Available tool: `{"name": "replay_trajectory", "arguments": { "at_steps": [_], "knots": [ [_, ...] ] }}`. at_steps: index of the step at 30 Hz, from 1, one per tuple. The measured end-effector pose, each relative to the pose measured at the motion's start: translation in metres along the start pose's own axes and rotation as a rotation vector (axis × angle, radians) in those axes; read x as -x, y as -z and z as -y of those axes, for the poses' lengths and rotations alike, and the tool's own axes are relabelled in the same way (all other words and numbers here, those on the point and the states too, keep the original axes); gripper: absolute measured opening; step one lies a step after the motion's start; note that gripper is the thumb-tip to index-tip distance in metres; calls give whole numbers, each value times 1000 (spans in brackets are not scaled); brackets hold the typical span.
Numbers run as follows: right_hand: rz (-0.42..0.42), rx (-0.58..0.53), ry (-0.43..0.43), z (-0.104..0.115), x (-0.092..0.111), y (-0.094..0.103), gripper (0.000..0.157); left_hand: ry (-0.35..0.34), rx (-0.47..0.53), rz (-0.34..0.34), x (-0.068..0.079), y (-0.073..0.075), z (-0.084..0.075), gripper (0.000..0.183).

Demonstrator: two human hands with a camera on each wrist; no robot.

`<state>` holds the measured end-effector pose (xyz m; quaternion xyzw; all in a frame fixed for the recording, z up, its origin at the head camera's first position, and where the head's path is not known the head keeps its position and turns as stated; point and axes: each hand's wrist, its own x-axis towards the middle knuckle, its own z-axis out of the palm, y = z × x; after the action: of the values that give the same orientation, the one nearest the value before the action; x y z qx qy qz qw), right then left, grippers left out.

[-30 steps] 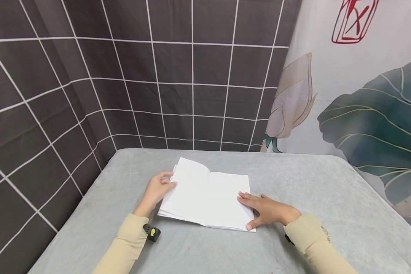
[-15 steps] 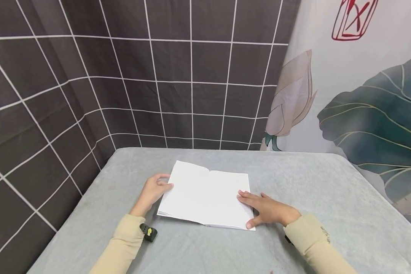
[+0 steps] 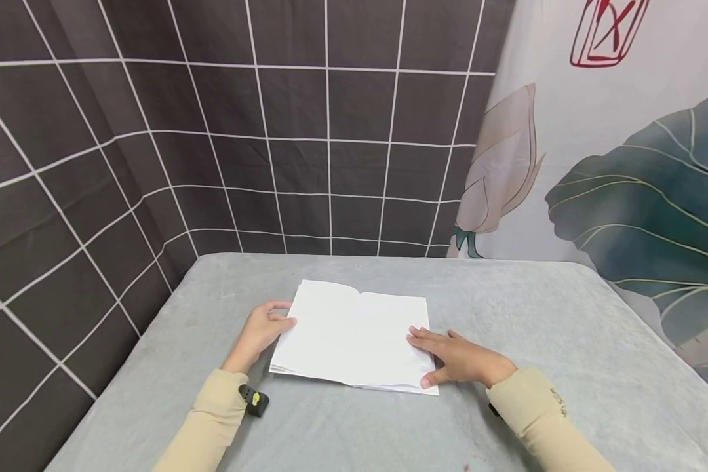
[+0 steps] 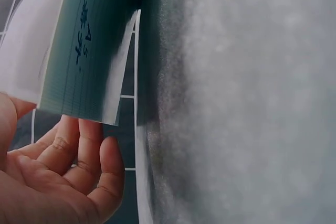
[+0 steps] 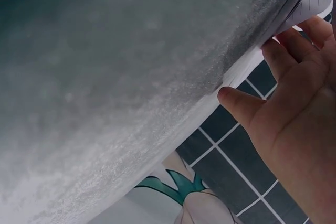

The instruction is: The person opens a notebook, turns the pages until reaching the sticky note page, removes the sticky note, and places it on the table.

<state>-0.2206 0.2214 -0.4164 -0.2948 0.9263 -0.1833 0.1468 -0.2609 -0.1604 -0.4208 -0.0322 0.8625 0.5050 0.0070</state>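
An open notebook [image 3: 354, 341] lies on the grey cloth-covered table, its white pages spread and looking blank in the head view. My left hand [image 3: 262, 331] pinches its left edge, thumb on the page and fingers at the cover side. From the left wrist, the lifted green cover [image 4: 79, 51] shows printed lines and dark handwriting that includes "A5", above my left hand [image 4: 63, 177]. My right hand [image 3: 460, 357] rests spread on the right page near its outer edge. In the right wrist view, part of the notebook [image 5: 310, 3] shows past my right hand's [image 5: 299, 87] fingers.
The table [image 3: 537, 301] extends around the notebook on every side. Behind it hangs a dark curtain [image 3: 295, 164] with a white grid, and at the right a white cloth with a printed leaf [image 3: 655, 210]. A black band device [image 3: 255, 398] is on the left wrist.
The notebook's left side has come down lower and flatter, with my left hand moving slightly left along with it. My right hand has kept its place on the right page.
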Motion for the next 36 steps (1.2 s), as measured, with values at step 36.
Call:
{"name": "replay_trajectory", "arguments": {
  "at_steps": [36],
  "knots": [
    [2,-16,-9,3,-1,2,90,-640,-520,-108,51,-22,-71,24]
  ]
}}
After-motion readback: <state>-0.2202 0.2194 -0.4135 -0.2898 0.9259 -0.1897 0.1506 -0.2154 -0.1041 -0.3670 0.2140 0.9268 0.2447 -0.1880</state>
